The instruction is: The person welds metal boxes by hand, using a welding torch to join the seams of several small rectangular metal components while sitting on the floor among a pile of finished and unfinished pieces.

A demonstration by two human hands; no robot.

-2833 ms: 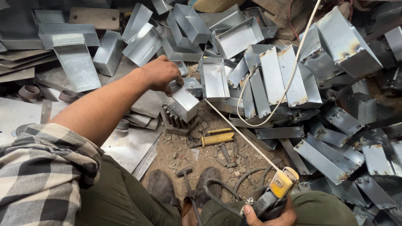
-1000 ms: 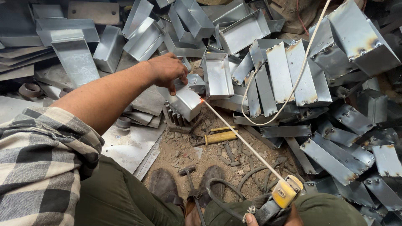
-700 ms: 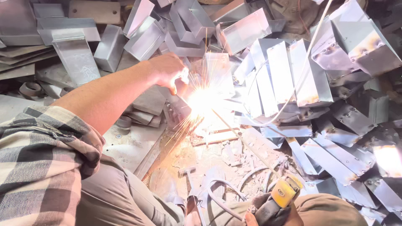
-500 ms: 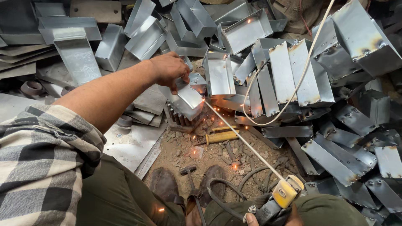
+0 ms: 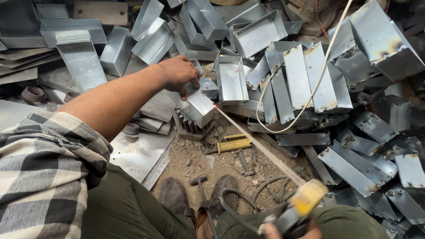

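Observation:
My left hand (image 5: 178, 73) presses down on a small folded sheet-metal box (image 5: 198, 106) that rests on a ribbed steel block (image 5: 187, 124). My right hand (image 5: 290, 231), barely showing at the bottom edge, grips a welding electrode holder (image 5: 297, 207) with a yellow head. Its long thin rod (image 5: 259, 144) runs up and left, and the glowing tip touches the box's right corner (image 5: 215, 106).
Heaps of grey sheet-metal trays (image 5: 305, 75) lie all around, some scorched at the corners. A white cable (image 5: 310, 93) loops over them. A yellow-handled tool (image 5: 232, 144), a hammer (image 5: 200, 183) and my two shoes (image 5: 173, 194) are on the dirt floor. Flat plates (image 5: 137, 152) lie left.
The bright arc and spray of sparks at the box's corner have died out; only a small glow stays at the rod tip. My left hand has stayed on the box.

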